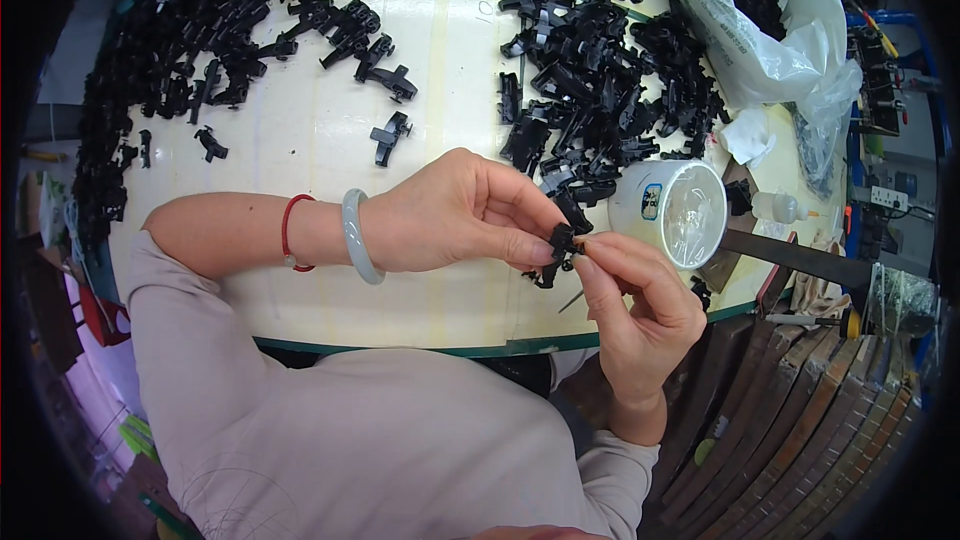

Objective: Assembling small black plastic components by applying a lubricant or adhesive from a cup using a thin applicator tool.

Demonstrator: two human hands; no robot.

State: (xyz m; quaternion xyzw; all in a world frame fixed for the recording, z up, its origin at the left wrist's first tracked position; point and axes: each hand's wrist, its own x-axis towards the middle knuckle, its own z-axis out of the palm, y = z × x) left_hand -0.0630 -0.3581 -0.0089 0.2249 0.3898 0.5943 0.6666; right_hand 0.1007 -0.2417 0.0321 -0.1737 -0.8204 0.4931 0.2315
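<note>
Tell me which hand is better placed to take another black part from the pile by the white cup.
Right, probably. The right hand pinches only the tip of the black part, close to the pile; the left hand grips the part itself.

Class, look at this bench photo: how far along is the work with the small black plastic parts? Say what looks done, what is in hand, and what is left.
Possibly done: the black parts heaped at the table's far left, though the picture cannot confirm it. In hand: the left hand and right hand pinch one small black part between the fingertips. Probably left: the pile by the white cup and more parts in the clear bag.
</note>
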